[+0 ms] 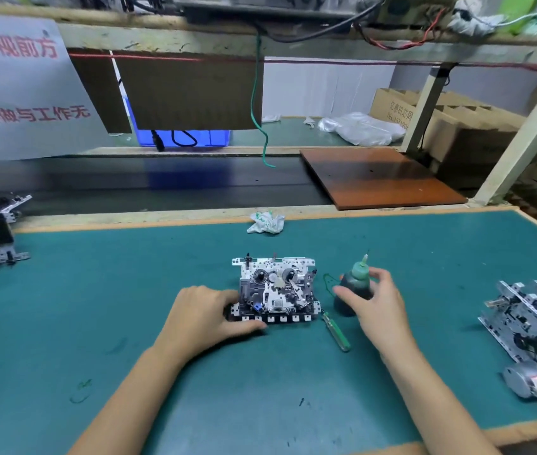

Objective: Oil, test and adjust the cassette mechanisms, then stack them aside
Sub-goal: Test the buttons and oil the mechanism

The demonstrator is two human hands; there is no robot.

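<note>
Gripping the small dark green plastic oil bottle (354, 284) with the right hand (377, 307), fingers curled round its sides, bottle upright on the green table mat (96, 307). Pressing on the left edge of the silver metal cassette mechanism (277, 289) with the left hand (206, 315), thumb by its row of white keys. Lying flat on the mat just left of the bottle, with a thin green screwdriver (337, 331) between them. Stacked more silver mechanisms (536, 326) far right.
</note>
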